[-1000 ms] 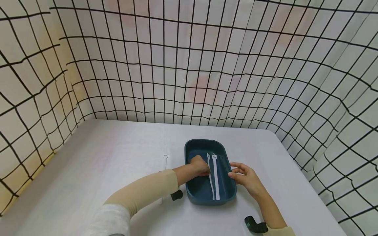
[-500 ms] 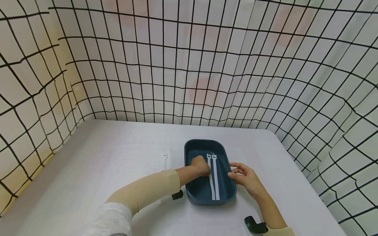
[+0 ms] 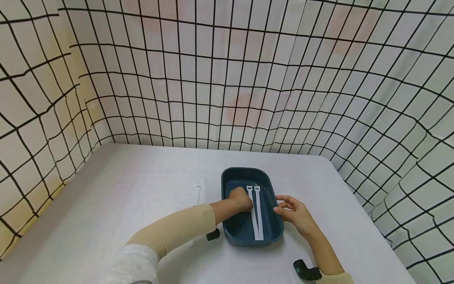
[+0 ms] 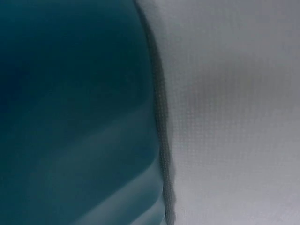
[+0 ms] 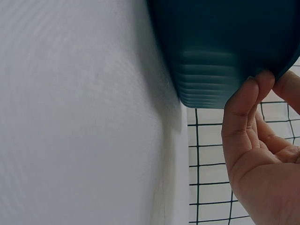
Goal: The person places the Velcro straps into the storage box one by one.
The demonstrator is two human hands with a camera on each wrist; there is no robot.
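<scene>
Two white slotted-head straps, like hook-and-loop cable ties, lie lengthwise inside a dark teal plastic bin (image 3: 244, 236). My left hand (image 3: 241, 199) reaches over the bin's left side, its curled fingers pinching the left strap (image 3: 254, 227) near its middle. The fingertips are partly hidden. Close beside it lies the right strap (image 3: 258, 209); their lower ends nearly meet. My right hand (image 3: 295, 213) touches the bin's right side near the rim, fingertips against the outer wall (image 5: 206, 79). The left wrist view shows only the bin's outer wall (image 4: 84, 131) and the cloth.
Another white strap (image 3: 198, 193) lies on the white-covered table (image 3: 149, 177), left of the bin, partly behind the left forearm. Black wrist-worn devices show near the left wrist (image 3: 213, 234) and right wrist (image 3: 306, 271). A black grid net (image 3: 213, 79) rises behind the table.
The left strap has turned from partly edge-on to flat. Its head has shifted slightly left, and its lower end lies against the other strap. Both hands have barely moved.
</scene>
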